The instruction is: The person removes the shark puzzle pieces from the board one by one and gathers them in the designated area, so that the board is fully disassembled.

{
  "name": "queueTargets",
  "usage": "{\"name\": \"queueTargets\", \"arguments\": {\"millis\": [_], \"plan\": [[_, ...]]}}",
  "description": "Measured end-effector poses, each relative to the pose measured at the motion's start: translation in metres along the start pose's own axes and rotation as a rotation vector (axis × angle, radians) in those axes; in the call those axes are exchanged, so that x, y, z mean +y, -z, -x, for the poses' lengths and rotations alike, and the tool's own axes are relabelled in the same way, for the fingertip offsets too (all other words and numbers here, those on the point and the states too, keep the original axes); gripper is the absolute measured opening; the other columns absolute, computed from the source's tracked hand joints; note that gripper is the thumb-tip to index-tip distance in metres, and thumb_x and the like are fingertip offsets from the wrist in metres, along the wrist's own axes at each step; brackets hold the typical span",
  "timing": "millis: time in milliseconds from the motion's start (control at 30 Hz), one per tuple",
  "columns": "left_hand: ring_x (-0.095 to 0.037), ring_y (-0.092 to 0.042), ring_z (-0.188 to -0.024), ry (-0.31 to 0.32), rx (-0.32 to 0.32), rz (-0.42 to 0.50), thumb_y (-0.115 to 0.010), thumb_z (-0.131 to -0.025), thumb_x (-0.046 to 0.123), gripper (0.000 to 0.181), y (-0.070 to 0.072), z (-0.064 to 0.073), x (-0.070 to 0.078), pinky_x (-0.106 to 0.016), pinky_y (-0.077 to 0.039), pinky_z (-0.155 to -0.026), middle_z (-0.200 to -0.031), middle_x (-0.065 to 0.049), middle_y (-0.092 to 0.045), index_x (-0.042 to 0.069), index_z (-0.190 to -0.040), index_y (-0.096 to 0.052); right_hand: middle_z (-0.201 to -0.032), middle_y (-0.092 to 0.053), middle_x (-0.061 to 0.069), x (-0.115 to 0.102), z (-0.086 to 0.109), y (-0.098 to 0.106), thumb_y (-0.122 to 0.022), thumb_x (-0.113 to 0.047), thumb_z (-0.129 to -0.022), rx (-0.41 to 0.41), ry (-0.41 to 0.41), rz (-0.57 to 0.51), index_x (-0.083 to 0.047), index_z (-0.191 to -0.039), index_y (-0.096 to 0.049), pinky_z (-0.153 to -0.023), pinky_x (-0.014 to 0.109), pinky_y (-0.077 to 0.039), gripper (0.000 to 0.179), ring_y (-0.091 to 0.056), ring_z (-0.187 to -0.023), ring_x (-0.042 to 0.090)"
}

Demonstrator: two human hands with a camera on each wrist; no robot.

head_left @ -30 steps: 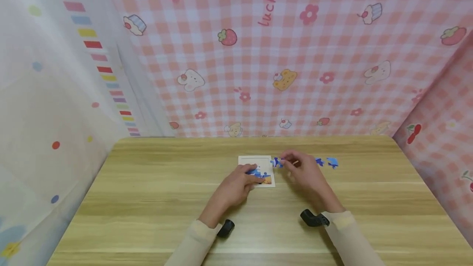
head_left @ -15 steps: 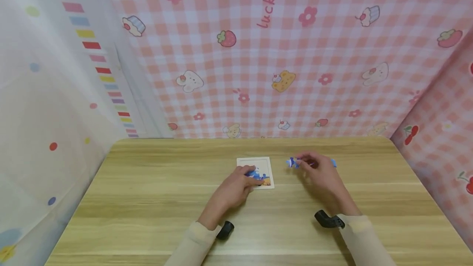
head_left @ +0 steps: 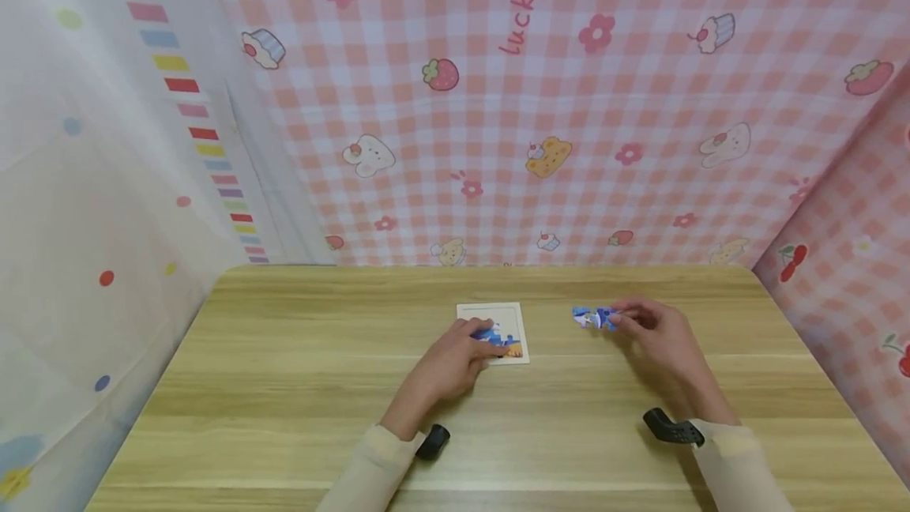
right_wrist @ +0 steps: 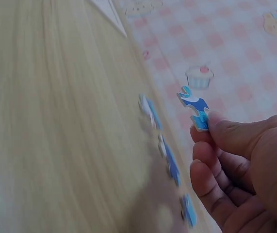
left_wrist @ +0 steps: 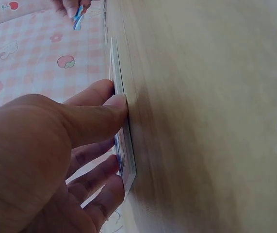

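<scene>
My left hand rests on a small white puzzle board, with fingers spread over its partly filled blue and orange picture. The left wrist view shows its thumb at the board's edge and the other fingertips against the board's face. To the right, my right hand pinches a blue and white jigsaw piece between thumb and forefinger, held above the table. Below it lie a blue and white jigsaw piece, a darker blue piece and a light blue piece in a row.
The wood-grain table ends at a pink checked cloth behind. A dotted white cloth hangs at the left, another pink checked one at the right. Each sleeve cuff carries a black device.
My right hand has moved right with the pinched jigsaw piece, away from the board's upper right corner and along the row of loose pieces. My left hand stays on the board.
</scene>
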State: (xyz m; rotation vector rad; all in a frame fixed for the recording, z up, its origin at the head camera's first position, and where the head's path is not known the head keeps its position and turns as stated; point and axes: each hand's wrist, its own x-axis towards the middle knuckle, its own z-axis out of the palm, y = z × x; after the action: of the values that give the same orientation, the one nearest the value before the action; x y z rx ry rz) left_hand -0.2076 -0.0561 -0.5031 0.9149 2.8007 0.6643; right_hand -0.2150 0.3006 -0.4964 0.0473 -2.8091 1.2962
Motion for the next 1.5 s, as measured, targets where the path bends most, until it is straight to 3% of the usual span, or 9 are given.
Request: {"name": "queueTargets", "arguments": {"millis": [300,600,800,1100,1500], "plan": [[-0.029,-0.044,-0.145,0.007,-0.001,0.025,-0.062,-0.102,0.015,0.036,0.0,-0.002,0.0,-0.044,-0.04,-0.121,-0.159,-0.006,-0.047,0.029,-0.134,-0.069,-0.098,-0.077,0.01,0.023,0.009,0.023,-0.066,-0.032,-0.101,0.02,-0.014,0.048,-0.007,-0.116,-0.073,-0.067,0.017,-0.049,0.03,-0.063,-0.08,-0.002],[-0.029,-0.044,-0.145,0.021,-0.008,0.02,-0.062,-0.102,0.016,0.036,-0.001,-0.003,0.002,-0.044,-0.038,-0.122,-0.159,-0.005,-0.047,0.031,-0.134,-0.069,-0.095,-0.075,0.008,0.036,0.018,0.041,-0.063,-0.031,-0.103,0.015,-0.048,0.125,-0.007,-0.112,-0.074,-0.062,0.02,-0.046,0.028,-0.056,-0.075,0.002],[-0.029,-0.044,-0.145,0.016,-0.005,0.016,-0.062,-0.102,0.016,0.036,0.0,-0.004,0.002,-0.044,-0.038,-0.122,-0.159,-0.006,-0.047,0.03,-0.135,-0.069,-0.096,-0.075,0.008,0.039,0.017,0.041,-0.064,-0.031,-0.102,0.019,-0.049,0.164,-0.008,-0.11,-0.075,-0.064,0.019,-0.046,0.026,-0.058,-0.076,0.0],[-0.028,-0.044,-0.145,0.02,-0.007,0.008,-0.062,-0.103,0.016,0.036,-0.001,-0.003,-0.001,-0.043,-0.039,-0.121,-0.16,-0.006,-0.046,0.03,-0.135,-0.068,-0.089,-0.074,0.005,0.048,0.014,0.034,-0.069,-0.025,-0.099,0.076,0.053,0.242,-0.011,-0.104,-0.078,-0.064,0.019,-0.043,0.017,-0.054,-0.073,0.001],[-0.028,-0.045,-0.143,0.022,-0.005,0.025,-0.062,-0.102,0.015,0.036,-0.001,-0.001,0.0,-0.044,-0.04,-0.12,-0.16,-0.006,-0.046,0.029,-0.135,-0.069,-0.093,-0.074,0.006,0.048,0.016,0.031,-0.072,-0.022,-0.098,0.065,0.029,0.244,-0.011,-0.104,-0.079,-0.064,0.019,-0.044,0.015,-0.054,-0.075,0.003]]}}
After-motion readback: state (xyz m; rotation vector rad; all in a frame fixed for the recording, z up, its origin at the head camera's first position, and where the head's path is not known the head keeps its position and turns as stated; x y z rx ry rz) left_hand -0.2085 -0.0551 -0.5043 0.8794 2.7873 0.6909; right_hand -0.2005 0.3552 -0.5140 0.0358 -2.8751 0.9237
